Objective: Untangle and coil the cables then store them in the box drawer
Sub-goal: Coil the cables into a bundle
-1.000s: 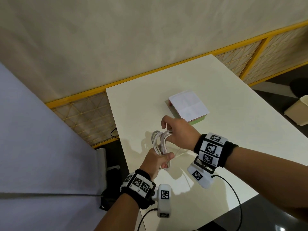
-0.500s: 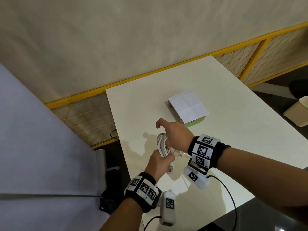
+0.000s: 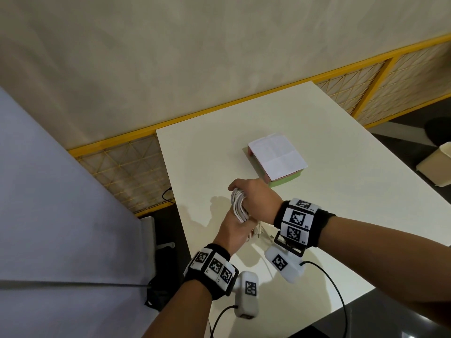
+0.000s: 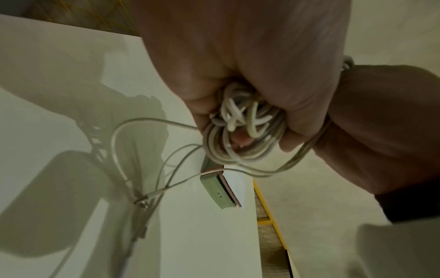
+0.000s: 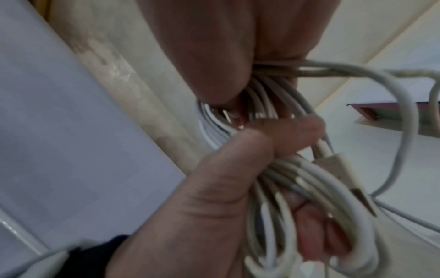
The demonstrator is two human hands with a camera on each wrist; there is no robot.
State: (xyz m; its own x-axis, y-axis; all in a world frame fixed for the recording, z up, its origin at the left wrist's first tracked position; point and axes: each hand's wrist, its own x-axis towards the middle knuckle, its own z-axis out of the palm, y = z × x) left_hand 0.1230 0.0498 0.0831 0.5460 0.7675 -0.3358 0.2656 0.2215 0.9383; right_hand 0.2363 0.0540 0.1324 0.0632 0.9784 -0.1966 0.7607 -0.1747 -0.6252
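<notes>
A bundle of white cables hangs coiled above the near left part of the white table. My left hand grips the coil's lower end, fingers wrapped round the loops. My right hand curls over the coil's top and holds a strand drawn across the loops. Loose ends trail down to the tabletop, where plugs lie. A USB plug rests against the coil. The green and pink drawer box, a white sheet on top, stands just beyond the hands, its drawer closed.
The table's left edge runs close beside the hands. A yellow-framed mesh barrier lines the wall behind. A grey-blue panel fills the left side. On the floor at right stands a cream bin.
My right hand has swung over the coil and closed down on its top. The loops, spread wider a second ago, are now pulled tight. My left hand has kept its grip.
</notes>
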